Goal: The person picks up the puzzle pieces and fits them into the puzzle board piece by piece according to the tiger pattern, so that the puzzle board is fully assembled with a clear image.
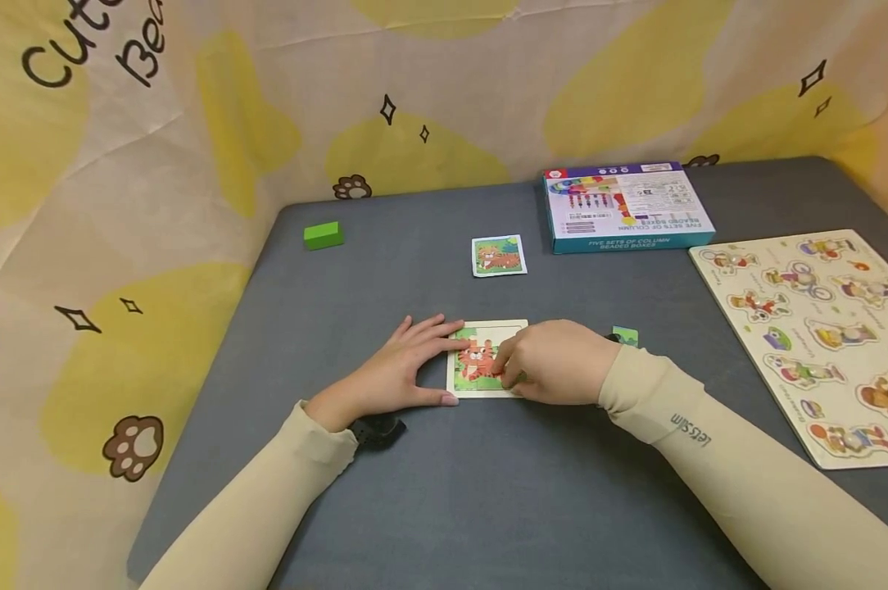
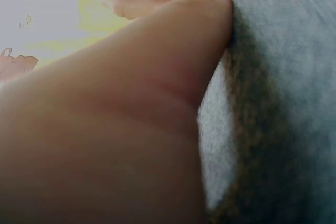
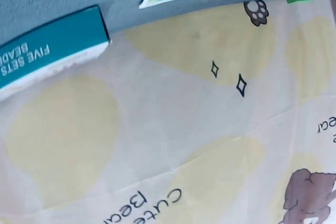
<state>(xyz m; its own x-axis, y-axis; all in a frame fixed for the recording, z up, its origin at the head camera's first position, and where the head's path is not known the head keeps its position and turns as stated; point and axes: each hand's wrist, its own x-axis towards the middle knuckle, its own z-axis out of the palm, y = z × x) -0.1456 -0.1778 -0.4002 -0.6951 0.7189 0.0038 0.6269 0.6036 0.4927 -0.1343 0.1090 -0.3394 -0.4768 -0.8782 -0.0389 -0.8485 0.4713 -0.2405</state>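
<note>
In the head view, a small white-framed jigsaw puzzle (image 1: 488, 393) with an orange tiger on green lies flat on the table. My left hand (image 1: 403, 369) rests at its left side, fingers stretched over the upper left and thumb at the lower left corner. From the right, my right hand (image 1: 562, 360) bends over the puzzle with curled fingers, pinching a puzzle piece at the picture's right part. That piece is mostly hidden under the fingers. A loose green puzzle piece (image 1: 625, 334) lies by the right wrist. The left thumb (image 2: 205, 14) fills much of the left wrist view.
Behind the puzzle lies a tiger picture card (image 1: 499, 256). A green block (image 1: 323, 236) sits at the back left, and a beaded-column toy box (image 1: 628, 209) at the back right. A large picture board (image 1: 820, 344) covers the right side. A patterned cloth (image 1: 444, 90) hangs behind the table.
</note>
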